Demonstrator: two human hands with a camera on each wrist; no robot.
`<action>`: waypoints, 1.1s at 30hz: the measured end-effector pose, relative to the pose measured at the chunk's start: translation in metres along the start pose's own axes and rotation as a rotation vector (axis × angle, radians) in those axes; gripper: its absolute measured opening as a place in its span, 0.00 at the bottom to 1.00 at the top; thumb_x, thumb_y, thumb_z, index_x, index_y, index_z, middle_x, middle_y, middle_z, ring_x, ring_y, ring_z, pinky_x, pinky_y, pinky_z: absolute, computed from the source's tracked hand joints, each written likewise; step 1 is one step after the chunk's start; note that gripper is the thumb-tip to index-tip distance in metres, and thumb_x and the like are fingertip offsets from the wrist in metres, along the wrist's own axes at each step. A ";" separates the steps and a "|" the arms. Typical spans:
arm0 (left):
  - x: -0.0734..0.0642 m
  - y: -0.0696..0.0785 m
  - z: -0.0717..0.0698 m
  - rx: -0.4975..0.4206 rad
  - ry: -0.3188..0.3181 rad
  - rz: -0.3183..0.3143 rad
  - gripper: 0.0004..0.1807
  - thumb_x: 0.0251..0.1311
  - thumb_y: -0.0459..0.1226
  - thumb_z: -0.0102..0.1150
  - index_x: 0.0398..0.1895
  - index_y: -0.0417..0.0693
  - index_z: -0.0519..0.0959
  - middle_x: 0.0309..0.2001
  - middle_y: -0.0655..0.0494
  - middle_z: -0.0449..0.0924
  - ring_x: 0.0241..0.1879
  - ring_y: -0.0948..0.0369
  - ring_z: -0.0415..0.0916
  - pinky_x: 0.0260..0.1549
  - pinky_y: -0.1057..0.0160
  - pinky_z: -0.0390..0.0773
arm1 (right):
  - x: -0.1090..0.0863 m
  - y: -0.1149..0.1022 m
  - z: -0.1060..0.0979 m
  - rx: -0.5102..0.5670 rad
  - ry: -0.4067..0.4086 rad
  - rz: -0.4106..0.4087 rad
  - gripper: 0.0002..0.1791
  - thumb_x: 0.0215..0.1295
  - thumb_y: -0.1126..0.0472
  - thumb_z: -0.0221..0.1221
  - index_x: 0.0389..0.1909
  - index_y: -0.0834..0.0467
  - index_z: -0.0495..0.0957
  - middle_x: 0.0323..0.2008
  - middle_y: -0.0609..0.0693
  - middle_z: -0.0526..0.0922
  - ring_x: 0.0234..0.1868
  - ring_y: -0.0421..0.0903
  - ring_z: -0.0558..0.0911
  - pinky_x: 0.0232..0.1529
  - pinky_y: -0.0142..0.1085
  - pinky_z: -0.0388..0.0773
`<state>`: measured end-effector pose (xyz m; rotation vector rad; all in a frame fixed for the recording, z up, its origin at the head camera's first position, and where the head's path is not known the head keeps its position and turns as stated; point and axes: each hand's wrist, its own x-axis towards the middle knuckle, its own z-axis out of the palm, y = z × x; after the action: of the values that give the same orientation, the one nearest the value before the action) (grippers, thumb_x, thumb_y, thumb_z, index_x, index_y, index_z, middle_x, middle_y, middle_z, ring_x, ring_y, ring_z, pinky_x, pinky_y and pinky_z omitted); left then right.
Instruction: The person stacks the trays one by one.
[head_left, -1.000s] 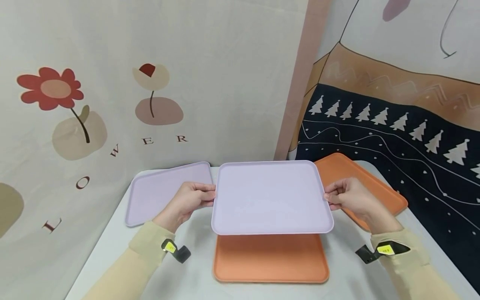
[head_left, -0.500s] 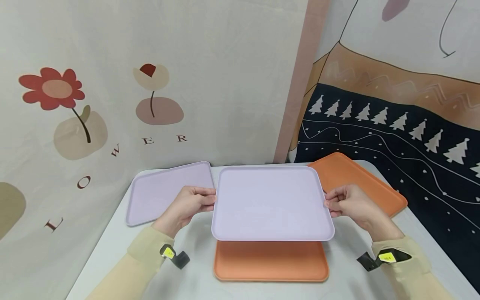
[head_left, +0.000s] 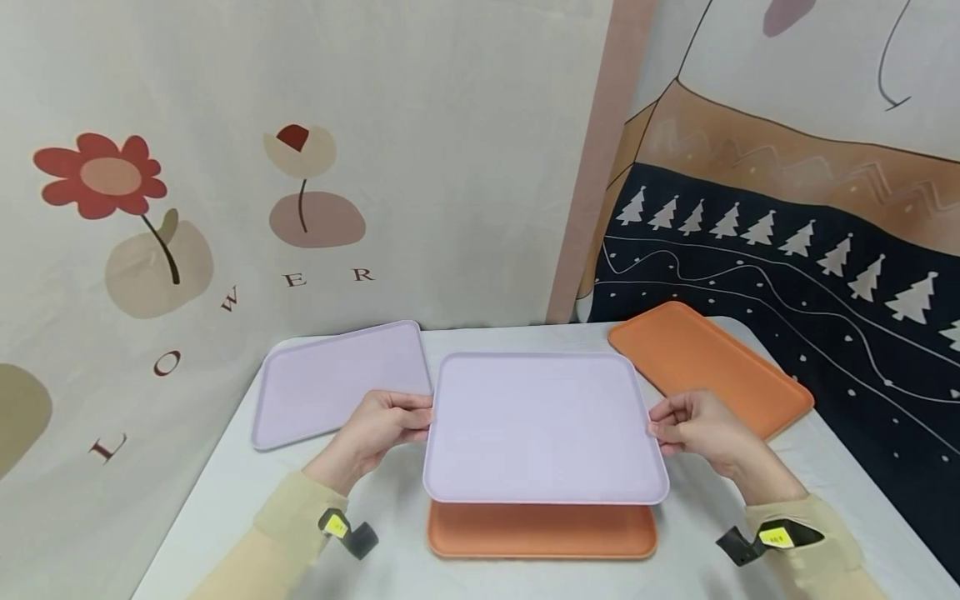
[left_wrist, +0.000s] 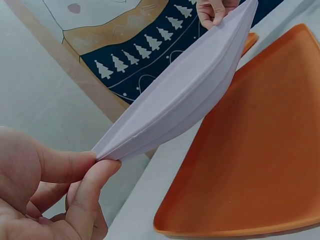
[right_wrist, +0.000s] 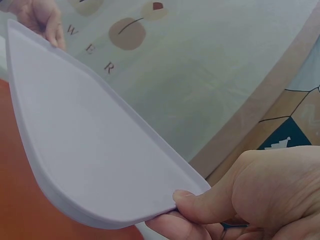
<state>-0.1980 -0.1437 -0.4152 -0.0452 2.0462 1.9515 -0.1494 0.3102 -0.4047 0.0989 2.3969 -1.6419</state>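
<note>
Both hands hold a lavender rectangular tray (head_left: 546,429) by its short sides, raised over an orange tray (head_left: 542,533) on the table. My left hand (head_left: 381,433) pinches the left rim between thumb and fingers; the left wrist view shows the thumb (left_wrist: 67,166) on top of the edge. On the opposite rim, my right hand (head_left: 705,429) pinches with its thumb (right_wrist: 200,204) over the edge and fingers beneath. The lavender tray hides the far part of the orange one. In the left wrist view a gap shows between the two trays.
A second lavender tray (head_left: 330,379) lies at the back left of the white table (head_left: 390,533). At the back right lies another orange tray (head_left: 720,367). Printed cloths hang behind, one with flowers (head_left: 450,167), one dark with white trees (head_left: 750,275).
Both hands have lowered the lavender tray toward the front, so it covers more of the orange tray beneath. More of the back right orange tray shows. The grip stays the same.
</note>
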 end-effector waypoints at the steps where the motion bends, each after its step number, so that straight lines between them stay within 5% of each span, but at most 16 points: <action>1: 0.000 -0.001 0.000 -0.003 -0.002 0.000 0.17 0.64 0.21 0.65 0.55 0.21 0.81 0.42 0.44 0.88 0.35 0.61 0.87 0.38 0.63 0.89 | 0.000 0.001 0.000 0.001 -0.002 0.000 0.11 0.67 0.74 0.68 0.45 0.75 0.79 0.33 0.57 0.80 0.32 0.48 0.81 0.33 0.37 0.89; 33: -0.013 -0.052 0.000 0.011 0.001 -0.042 0.15 0.60 0.19 0.65 0.50 0.19 0.82 0.40 0.41 0.89 0.34 0.57 0.88 0.38 0.58 0.90 | -0.010 0.038 0.020 0.021 -0.055 0.030 0.06 0.64 0.76 0.67 0.38 0.72 0.79 0.29 0.55 0.80 0.27 0.47 0.82 0.28 0.36 0.88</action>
<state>-0.1734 -0.1501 -0.4625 -0.0864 2.0393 1.9159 -0.1297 0.3061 -0.4442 0.0916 2.3272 -1.6355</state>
